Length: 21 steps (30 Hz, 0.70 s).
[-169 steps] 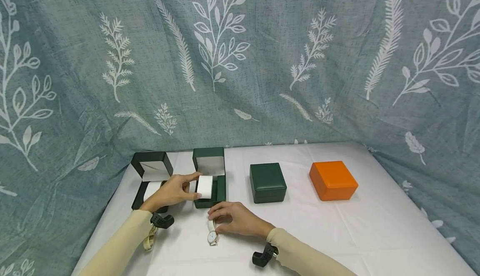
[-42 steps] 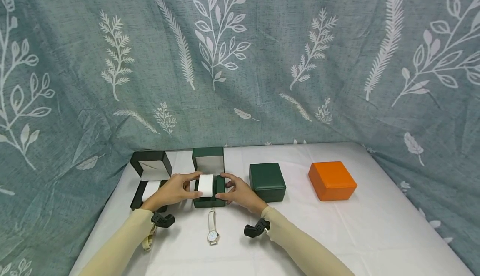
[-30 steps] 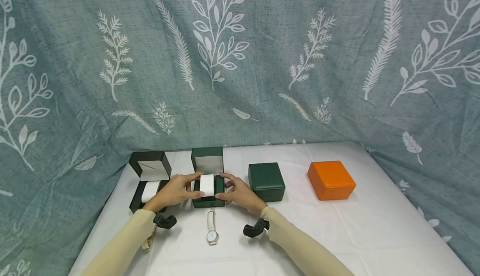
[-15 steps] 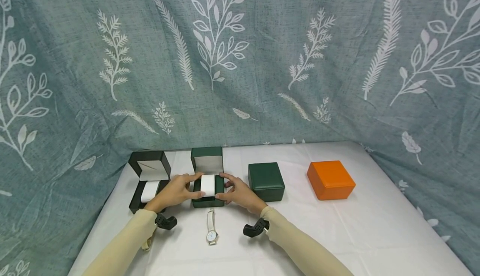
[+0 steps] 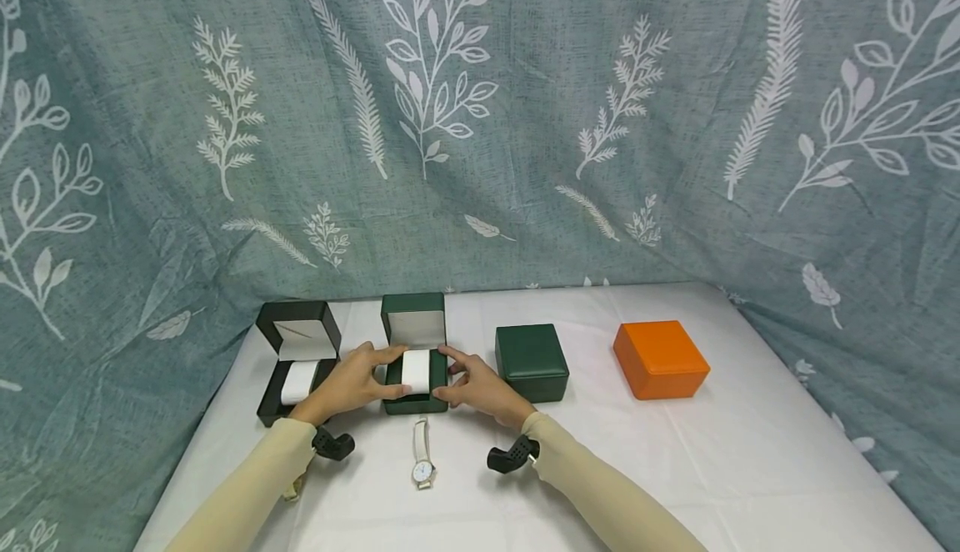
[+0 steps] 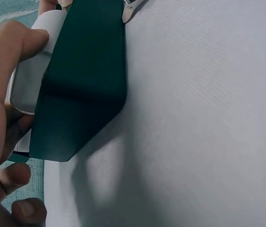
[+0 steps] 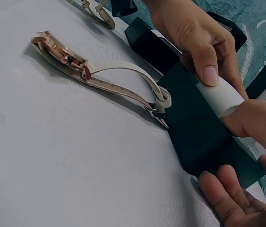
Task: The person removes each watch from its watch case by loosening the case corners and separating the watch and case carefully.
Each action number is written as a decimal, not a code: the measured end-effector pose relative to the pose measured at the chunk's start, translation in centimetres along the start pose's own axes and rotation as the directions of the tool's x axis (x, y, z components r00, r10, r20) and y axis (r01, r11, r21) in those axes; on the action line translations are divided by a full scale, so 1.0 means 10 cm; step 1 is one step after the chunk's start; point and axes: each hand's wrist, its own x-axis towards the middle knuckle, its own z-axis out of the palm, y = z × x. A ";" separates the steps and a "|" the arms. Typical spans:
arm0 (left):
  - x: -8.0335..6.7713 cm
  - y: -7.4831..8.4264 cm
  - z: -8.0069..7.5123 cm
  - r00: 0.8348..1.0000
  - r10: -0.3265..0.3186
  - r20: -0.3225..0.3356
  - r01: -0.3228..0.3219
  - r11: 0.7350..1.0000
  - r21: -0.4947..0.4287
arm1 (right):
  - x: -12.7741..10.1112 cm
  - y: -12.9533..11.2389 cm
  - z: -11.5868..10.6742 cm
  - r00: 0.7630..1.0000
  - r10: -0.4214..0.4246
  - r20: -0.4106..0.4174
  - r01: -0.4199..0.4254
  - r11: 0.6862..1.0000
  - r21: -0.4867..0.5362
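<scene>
An upright lid backs the dark green watch box (image 5: 413, 305), whose front holds a white watch cushion (image 5: 416, 371). My left hand (image 5: 352, 383) pinches the cushion from the left, thumb in front and fingers behind; in the left wrist view its thumb (image 6: 32, 41) presses on the cushion. My right hand (image 5: 478, 388) grips the box's right end, and in the right wrist view its thumb (image 7: 253, 122) lies at the cushion's end with other fingers against the outer wall. In front of the box lies a watch (image 5: 423, 462) with a pale strap and rose-gold case.
An open black watch box (image 5: 300, 318) with a white cushion stands at left, partly behind my left hand. Beyond the right hand sit a closed green box (image 5: 532, 360) and an orange box (image 5: 662, 358). A second beige-strapped watch (image 5: 293, 488) is mostly hidden by my left forearm.
My right hand has left the watch on the table and moved up to the green box's right end. The white cushion, held by the left hand, has shifted slightly right within the box.
</scene>
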 end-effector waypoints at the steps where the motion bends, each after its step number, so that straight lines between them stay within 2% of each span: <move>1: 0.00 -0.01 0.00 1.000 0.000 -0.002 0.000 1.000 0.011 | 0.00 0.00 0.00 1.000 -0.001 0.000 0.001 1.000 0.000; 5: 0.02 0.00 -0.01 1.000 -0.027 0.001 0.027 0.999 0.026 | 0.01 0.00 0.00 1.000 0.001 -0.003 -0.001 1.000 0.001; 10: 0.02 0.04 -0.03 0.998 -0.063 0.005 0.063 0.998 0.000 | 0.02 0.02 0.00 1.000 0.003 -0.006 -0.003 1.000 -0.002; 21: -0.01 0.03 -0.02 0.999 -0.034 -0.001 0.034 0.999 0.001 | 0.02 0.02 0.01 1.000 -0.001 -0.010 0.001 1.000 0.007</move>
